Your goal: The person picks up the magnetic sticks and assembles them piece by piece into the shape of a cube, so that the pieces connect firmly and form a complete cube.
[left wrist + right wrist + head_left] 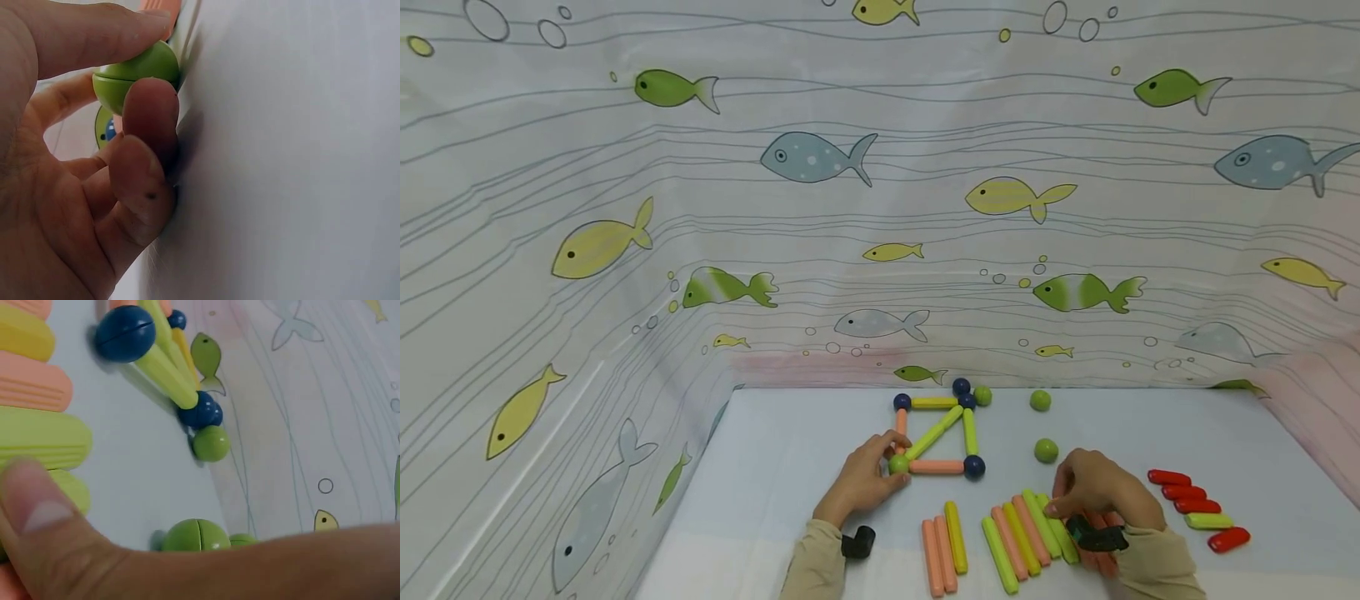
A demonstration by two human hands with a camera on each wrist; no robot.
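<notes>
Rods and balls form a square frame with a diagonal on the table; its corners are dark blue balls [973, 467] and one green ball [898, 463]. My left hand [867, 477] pinches that green ball [114, 92] between thumb and fingers, at the near left corner where a pink rod [937, 467] and the yellow-green diagonal [934, 433] meet. My right hand [1093, 483] is over the right end of a row of coloured rods, fingers curled. Its thumb lies on a yellow-green rod [62, 487] there, beside another yellow-green rod [44, 434]. The palm hides the pink rods underneath.
Loose green balls [1047, 451] lie right of the frame. Two pink rods and a yellow rod [956, 537] lie between the hands. Short red rods [1183, 492] and a yellow-green one [1209, 521] are at the right. A fish-patterned curtain [820, 225] stands behind the table.
</notes>
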